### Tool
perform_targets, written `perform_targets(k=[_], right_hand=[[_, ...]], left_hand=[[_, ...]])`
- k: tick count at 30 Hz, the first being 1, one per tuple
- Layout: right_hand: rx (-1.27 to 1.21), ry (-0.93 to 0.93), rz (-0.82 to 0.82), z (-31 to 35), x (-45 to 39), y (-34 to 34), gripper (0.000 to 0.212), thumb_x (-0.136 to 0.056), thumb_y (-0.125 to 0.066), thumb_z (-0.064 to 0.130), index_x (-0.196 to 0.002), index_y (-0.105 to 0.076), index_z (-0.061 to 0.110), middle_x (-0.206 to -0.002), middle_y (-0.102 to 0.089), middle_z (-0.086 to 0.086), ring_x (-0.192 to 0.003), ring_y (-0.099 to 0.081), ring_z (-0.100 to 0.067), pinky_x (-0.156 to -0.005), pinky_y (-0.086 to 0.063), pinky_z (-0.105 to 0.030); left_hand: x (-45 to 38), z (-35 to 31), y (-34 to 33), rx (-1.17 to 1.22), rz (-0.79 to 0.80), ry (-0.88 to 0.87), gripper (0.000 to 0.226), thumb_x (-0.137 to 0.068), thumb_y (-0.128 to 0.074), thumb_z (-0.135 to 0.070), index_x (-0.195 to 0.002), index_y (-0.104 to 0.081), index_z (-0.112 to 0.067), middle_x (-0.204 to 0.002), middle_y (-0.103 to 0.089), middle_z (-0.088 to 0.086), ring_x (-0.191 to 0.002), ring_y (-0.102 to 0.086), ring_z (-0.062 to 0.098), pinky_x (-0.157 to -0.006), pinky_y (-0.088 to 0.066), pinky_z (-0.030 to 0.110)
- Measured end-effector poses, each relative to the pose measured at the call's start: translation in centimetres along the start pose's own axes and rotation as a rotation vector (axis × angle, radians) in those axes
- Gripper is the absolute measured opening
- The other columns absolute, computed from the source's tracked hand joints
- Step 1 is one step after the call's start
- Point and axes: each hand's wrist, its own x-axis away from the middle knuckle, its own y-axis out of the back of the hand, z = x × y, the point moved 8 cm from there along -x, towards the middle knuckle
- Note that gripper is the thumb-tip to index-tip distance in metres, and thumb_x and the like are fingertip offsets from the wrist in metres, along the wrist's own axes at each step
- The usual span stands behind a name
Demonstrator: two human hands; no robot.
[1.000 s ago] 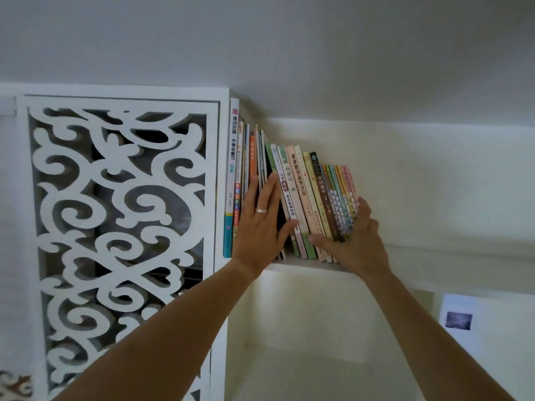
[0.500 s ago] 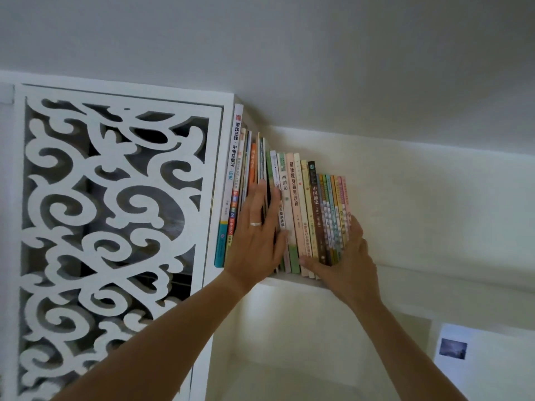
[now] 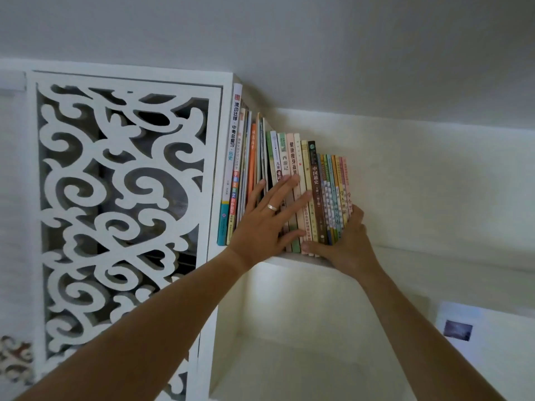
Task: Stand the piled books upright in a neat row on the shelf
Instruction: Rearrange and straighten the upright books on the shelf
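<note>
A row of several books (image 3: 314,175) stands nearly upright on a high white shelf (image 3: 434,257), packed against the cabinet side at the left. My left hand (image 3: 267,219), with a ring on one finger, lies flat with spread straight fingers against the spines in the middle of the row. My right hand (image 3: 346,241) cups the right end of the row: its thumb runs under the bottom edges of the spines and its fingers wrap behind the last thin book (image 3: 347,183).
A white cabinet door with carved scrollwork (image 3: 121,198) fills the left. The shelf runs on to the right of the books. Below it is an open white compartment (image 3: 304,342). A small dark picture (image 3: 457,329) hangs at lower right.
The leaning books have been pushed upright and closer together. My left hand has slid right across the spines, and my right hand has pressed the row's right end leftward.
</note>
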Motion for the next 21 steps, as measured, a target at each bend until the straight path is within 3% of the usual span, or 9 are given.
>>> perform_targets(k=[5, 8, 13, 17, 21], right_hand=[[-0.002, 0.04, 0.002, 0.3, 0.2, 0.2, 0.136, -0.041, -0.091, 0.069, -0.148, -0.013, 0.039, -0.142, -0.04, -0.004, -0.132, -0.045, -0.026, -0.107, -0.048, -0.053], [-0.029, 0.067, 0.089, -0.1, -0.1, 0.5, 0.129, -0.051, -0.093, 0.062, -0.149, -0.009, 0.049, -0.149, -0.035, 0.004, -0.14, -0.039, -0.022, -0.113, -0.043, -0.055], [-0.011, 0.099, 0.035, -0.1, -0.1, 1.2, 0.129, -0.05, -0.094, 0.063, -0.151, -0.018, 0.039, -0.143, -0.05, 0.007, -0.13, -0.053, -0.02, -0.103, -0.053, -0.051], [-0.118, 0.079, 0.077, -0.2, -0.3, 0.8, 0.126, -0.052, -0.098, 0.054, -0.149, -0.018, 0.044, -0.144, -0.048, 0.009, -0.132, -0.053, -0.016, -0.103, -0.054, -0.049], [-0.133, 0.066, 0.066, -0.3, -0.4, 0.4, 0.128, -0.046, -0.094, 0.066, -0.146, -0.018, 0.049, -0.143, -0.047, 0.011, -0.133, -0.051, -0.015, -0.106, -0.052, -0.052]], left_hand=[[-0.2, -0.2, 0.5, 0.049, -0.006, 0.036, 0.071, -0.1, -0.06, -0.054, -0.159, -0.039, -0.021, -0.17, -0.026, 0.011, -0.16, -0.017, 0.028, -0.13, -0.005, 0.055], [0.1, -0.4, 0.3, 0.023, 0.032, 0.036, 0.075, -0.1, -0.059, -0.055, -0.162, -0.033, -0.022, -0.172, -0.019, 0.011, -0.16, -0.012, 0.027, -0.129, -0.009, 0.057], [0.7, -0.2, -0.1, -0.049, 0.079, -0.01, 0.079, -0.1, -0.058, -0.056, -0.164, -0.026, -0.023, -0.173, -0.012, 0.012, -0.161, -0.006, 0.028, -0.129, -0.011, 0.058], [0.6, -0.3, 0.3, -0.109, 0.101, -0.04, 0.078, -0.101, -0.056, -0.056, -0.165, -0.024, -0.024, -0.173, -0.01, 0.012, -0.161, -0.005, 0.029, -0.129, -0.011, 0.056], [2.4, 3.3, 2.8, -0.22, 0.02, 0.062, 0.08, -0.104, -0.044, -0.064, -0.164, -0.025, -0.015, -0.172, -0.012, 0.016, -0.16, -0.01, 0.032, -0.128, -0.015, 0.056]])
